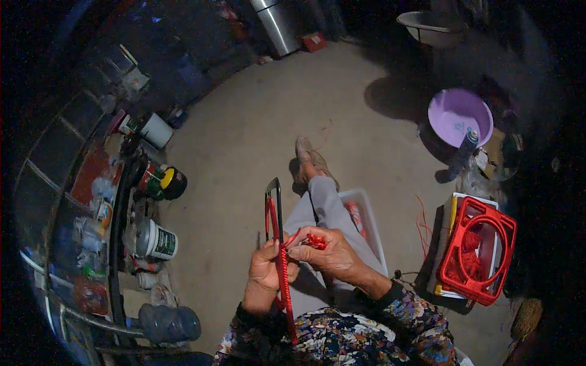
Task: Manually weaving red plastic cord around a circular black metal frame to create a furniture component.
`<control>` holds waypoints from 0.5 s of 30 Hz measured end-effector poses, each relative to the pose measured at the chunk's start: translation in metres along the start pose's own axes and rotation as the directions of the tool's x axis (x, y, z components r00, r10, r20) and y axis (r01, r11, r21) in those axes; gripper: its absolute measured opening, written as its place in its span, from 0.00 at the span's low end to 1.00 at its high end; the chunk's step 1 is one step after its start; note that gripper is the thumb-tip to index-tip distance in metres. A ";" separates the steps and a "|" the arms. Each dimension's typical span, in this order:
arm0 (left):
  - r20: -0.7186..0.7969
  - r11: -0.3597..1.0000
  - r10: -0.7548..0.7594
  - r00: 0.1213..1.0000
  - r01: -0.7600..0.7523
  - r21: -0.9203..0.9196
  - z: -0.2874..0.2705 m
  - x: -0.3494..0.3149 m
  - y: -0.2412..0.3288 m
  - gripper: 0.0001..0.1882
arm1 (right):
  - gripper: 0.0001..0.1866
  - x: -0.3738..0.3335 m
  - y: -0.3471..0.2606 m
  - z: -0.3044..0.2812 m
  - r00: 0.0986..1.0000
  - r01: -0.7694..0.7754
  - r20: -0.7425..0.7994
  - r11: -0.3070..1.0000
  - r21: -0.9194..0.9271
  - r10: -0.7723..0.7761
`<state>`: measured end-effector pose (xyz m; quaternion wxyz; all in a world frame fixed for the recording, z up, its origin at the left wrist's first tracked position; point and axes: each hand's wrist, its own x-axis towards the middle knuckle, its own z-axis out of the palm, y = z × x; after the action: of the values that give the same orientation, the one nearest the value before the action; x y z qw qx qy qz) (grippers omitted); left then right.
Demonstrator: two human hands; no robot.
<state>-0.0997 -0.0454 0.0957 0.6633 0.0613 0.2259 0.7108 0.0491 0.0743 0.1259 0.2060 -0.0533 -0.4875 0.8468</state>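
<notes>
A long, narrow dark frame stands upright over my lap, its lower part wrapped in red cord. My left hand is closed around the wrapped side of this frame. My right hand is closed on a small bundle of red cord, and its fingertips meet the wrapping beside the left thumb. A strand runs between the bundle and the frame. Below the hands, the wrapped length reaches down toward my floral top.
A white bin with red items stands beside my legs. To the right, a red plastic frame lies on a box with red cord; beyond are a purple basin and spray can. Buckets and a bluish water jug line the left.
</notes>
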 end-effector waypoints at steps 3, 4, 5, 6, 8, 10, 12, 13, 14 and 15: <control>0.020 1.000 0.007 1.000 -0.007 0.013 -0.002 0.000 -0.001 0.10 | 0.09 0.000 0.001 0.001 1.000 -0.010 -0.006 1.000 -0.003 0.010; 0.043 1.000 0.009 0.999 -0.009 0.012 -0.002 0.000 -0.001 0.10 | 0.09 0.000 0.001 0.001 1.000 -0.018 -0.012 1.000 -0.010 0.017; 0.028 1.000 0.000 1.000 -0.001 0.019 -0.001 0.001 -0.002 0.10 | 0.10 0.000 0.000 0.001 1.000 -0.025 -0.019 1.000 -0.017 0.025; 0.012 1.000 -0.005 1.000 0.005 0.025 0.001 -0.001 -0.003 0.11 | 0.10 -0.002 -0.004 0.002 0.999 -0.041 -0.031 0.999 -0.034 0.040; -0.004 0.999 0.000 1.000 0.000 0.050 0.004 -0.004 -0.006 0.12 | 0.11 -0.004 -0.005 0.004 0.998 -0.048 -0.045 0.998 -0.046 0.046; -0.001 0.997 0.014 1.000 -0.014 0.080 0.005 -0.002 -0.010 0.13 | 0.11 -0.006 -0.002 0.001 0.997 -0.048 -0.065 0.998 -0.035 0.046; -0.082 0.982 0.078 0.994 -0.062 0.179 0.004 0.002 -0.013 0.15 | 0.10 -0.008 0.001 -0.001 0.993 -0.072 -0.098 0.997 -0.014 0.070; -0.120 0.970 0.113 0.986 -0.083 0.229 0.003 0.003 -0.014 0.16 | 0.10 -0.009 0.002 -0.003 0.990 -0.084 -0.112 0.996 -0.018 0.081; -0.131 0.966 0.140 0.981 -0.107 0.234 0.001 0.004 -0.016 0.16 | 0.10 -0.010 0.003 -0.005 0.988 -0.096 -0.124 0.995 -0.021 0.093; -0.143 0.962 0.166 0.976 -0.129 0.239 -0.003 0.005 -0.019 0.16 | 0.10 -0.011 0.004 -0.008 0.986 -0.104 -0.134 0.994 -0.043 0.098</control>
<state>-0.0837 -0.0411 0.0843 0.5762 0.0961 0.3541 0.7303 0.0604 0.0742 0.1172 0.1929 -0.1387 -0.4906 0.8384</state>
